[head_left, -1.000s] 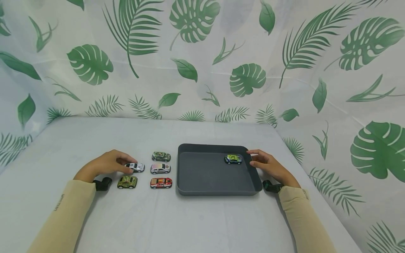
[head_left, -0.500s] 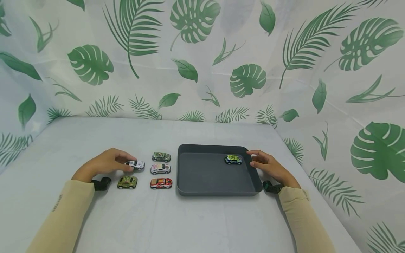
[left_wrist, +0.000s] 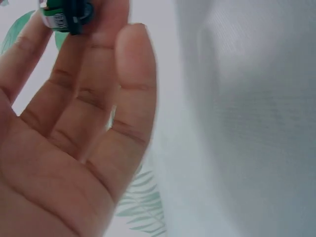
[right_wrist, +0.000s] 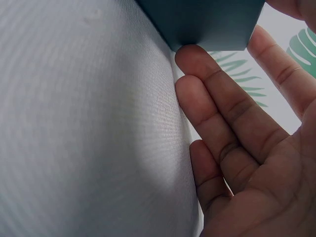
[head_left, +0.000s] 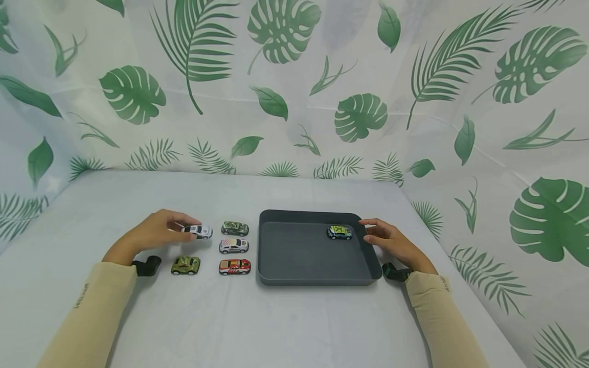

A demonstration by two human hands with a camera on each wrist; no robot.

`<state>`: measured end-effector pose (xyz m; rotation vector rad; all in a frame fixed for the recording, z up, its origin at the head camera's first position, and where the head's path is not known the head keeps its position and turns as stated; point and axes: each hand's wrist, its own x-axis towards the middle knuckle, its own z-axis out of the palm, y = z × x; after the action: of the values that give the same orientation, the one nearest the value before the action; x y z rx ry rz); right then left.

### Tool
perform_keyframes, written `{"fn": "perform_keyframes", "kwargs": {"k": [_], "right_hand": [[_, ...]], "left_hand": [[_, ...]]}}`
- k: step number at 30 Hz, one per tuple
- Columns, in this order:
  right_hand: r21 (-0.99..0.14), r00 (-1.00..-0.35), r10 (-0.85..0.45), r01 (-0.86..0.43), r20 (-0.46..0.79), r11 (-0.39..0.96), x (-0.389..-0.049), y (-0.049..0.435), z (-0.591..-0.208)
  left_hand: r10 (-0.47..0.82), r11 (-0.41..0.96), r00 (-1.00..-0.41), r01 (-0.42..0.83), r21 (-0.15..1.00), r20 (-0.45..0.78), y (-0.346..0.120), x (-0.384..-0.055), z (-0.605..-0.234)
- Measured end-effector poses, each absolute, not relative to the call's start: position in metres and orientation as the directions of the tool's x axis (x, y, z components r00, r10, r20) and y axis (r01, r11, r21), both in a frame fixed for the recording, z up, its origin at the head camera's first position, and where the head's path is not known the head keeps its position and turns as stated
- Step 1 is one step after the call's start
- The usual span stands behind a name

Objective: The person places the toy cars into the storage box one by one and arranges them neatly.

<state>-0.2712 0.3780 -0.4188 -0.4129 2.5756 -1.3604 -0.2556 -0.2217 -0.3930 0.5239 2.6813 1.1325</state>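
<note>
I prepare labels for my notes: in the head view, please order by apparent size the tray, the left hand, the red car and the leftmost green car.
1. tray
2. left hand
3. red car and leftmost green car: too alike to rank

On the table (head_left: 294, 327) we see a tray (head_left: 294, 258), with a hanging cloth (head_left: 303, 112) behind. Inside the tray, toward its far right corner, we find the boxed-in car (head_left: 339, 232). Left of the tray we count three in a column: the near car (head_left: 234, 267), the middle car (head_left: 233, 246) behind it, then the far car (head_left: 235, 228). To their left we have the outer car (head_left: 185, 265), beside the near car; beyond it, the left hand (head_left: 154, 233) holds the last car (head_left: 200, 232). We see the right hand (head_left: 398, 245) at the tray's right wall.
</note>
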Motion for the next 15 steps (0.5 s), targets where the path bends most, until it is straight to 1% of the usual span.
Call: {"fn": "perform_keyframes", "kwargs": {"k": [3, 8, 15], "right_hand": [[-0.831, -0.941, -0.336, -0.152, -0.045, 0.536, -0.271, 0.378, -0.419], [-0.832, -0.940, -0.338, -0.154, -0.042, 0.533, -0.271, 0.378, -0.420], [-0.833, -0.941, -0.336, -0.152, -0.043, 0.532, -0.272, 0.378, -0.420]], "left_hand": [[0.381, 0.636, -0.925, 0.271, 0.723, 0.011, -0.218, -0.253, -0.390], [0.343, 0.614, -0.938, 0.267, 0.743, 0.053, -0.210, -0.252, -0.388], [0.355, 0.581, -0.929, 0.309, 0.753, 0.107, -0.197, -0.249, -0.383]]}}
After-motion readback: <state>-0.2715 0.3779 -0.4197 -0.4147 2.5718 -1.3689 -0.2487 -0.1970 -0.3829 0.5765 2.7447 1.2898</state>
